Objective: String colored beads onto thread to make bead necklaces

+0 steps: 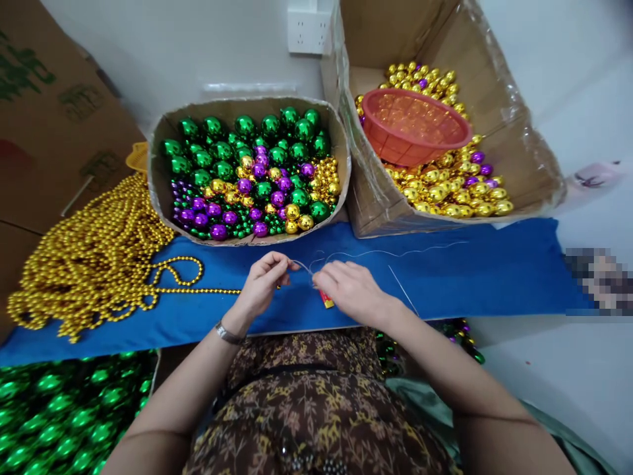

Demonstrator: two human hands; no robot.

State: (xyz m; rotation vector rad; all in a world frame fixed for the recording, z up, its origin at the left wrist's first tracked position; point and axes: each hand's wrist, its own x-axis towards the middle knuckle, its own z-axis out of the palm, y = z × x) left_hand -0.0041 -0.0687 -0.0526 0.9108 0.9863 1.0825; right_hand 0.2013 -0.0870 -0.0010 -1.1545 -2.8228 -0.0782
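Observation:
Above the blue cloth, my left hand (264, 282) pinches a thin clear thread (302, 264) between thumb and fingertips. My right hand (352, 291) is closed on the same thread a short way to the right. A loose length of it trails over the cloth toward the right box. Partly covered by my right hand is a small red and yellow item (326, 300), its kind unclear. Right of that hand lies a thin needle-like rod (403, 289). A strand of small gold beads (208, 291) runs from the left toward my left hand; its end is hidden.
Behind my hands stands a cut-down carton (155, 191) of green, purple and gold beads. A taller cardboard box (380, 211) holds gold beads and a red plastic basket (418, 155). Gold bead strands (99, 251) are heaped left on the blue cloth (494, 277). Green beads (74, 415) sit lower left.

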